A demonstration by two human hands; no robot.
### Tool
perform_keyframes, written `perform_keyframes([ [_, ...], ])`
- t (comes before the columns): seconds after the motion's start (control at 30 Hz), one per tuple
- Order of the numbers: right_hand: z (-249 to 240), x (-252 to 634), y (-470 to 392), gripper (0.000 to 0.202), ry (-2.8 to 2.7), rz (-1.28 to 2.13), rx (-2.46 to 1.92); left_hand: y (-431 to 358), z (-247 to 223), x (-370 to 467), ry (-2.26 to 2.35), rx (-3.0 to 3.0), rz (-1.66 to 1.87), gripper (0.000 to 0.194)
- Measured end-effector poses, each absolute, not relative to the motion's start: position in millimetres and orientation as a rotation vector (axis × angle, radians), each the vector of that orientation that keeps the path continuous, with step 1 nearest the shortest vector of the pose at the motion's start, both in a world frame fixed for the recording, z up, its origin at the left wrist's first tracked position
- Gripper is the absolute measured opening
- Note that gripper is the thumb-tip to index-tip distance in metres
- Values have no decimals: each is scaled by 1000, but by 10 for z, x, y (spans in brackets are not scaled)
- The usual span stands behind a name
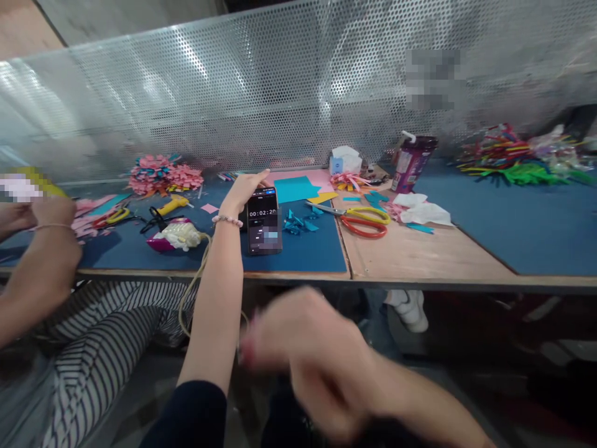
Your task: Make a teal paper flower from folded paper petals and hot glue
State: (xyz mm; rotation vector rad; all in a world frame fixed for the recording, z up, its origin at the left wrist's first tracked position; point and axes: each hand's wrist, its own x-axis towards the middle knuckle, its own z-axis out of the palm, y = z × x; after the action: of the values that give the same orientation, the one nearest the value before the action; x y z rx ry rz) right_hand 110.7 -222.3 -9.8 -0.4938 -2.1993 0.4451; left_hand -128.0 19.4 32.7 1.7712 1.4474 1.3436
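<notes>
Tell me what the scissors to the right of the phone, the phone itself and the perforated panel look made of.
Scissors: probably metal blades, silvery-grey; likely smooth plastic handles, solid yellow and orange.
Phone: smooth, dark front, presumably glass over the lit display; its casing material is unclear.
Panel: likely bare metal, silvery, with bright reflections around regular round holes.

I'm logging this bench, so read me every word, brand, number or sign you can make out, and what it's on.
"00:02:2" and an unclear last digit: on the phone's screen.
Smaller text on that screen: too small or blurred to read.
Print on the purple cup: too small to read.
I can make out no other text.
</notes>
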Motion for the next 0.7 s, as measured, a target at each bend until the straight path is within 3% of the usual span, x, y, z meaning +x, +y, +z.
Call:
perform_keyframes([
  [0.2, -288, 795, -1301, 56, -2397, -93, -816, 215, 307, -1297, 1401, 1804, 1400, 47],
  [0.4, -424, 781, -1161, 60, -2481, -151, -817, 196, 321, -1280, 1369, 1832, 1431, 47],
  [0.53, -280, 811, -1331, 56, -2325, 35, -738, 164, 342, -1274, 1365, 1838, 1433, 47],
  [0.7, 29, 1127, -2116, 37, -2040, 599, -289, 133, 352, -1286, 1321, 1803, 1393, 43],
])
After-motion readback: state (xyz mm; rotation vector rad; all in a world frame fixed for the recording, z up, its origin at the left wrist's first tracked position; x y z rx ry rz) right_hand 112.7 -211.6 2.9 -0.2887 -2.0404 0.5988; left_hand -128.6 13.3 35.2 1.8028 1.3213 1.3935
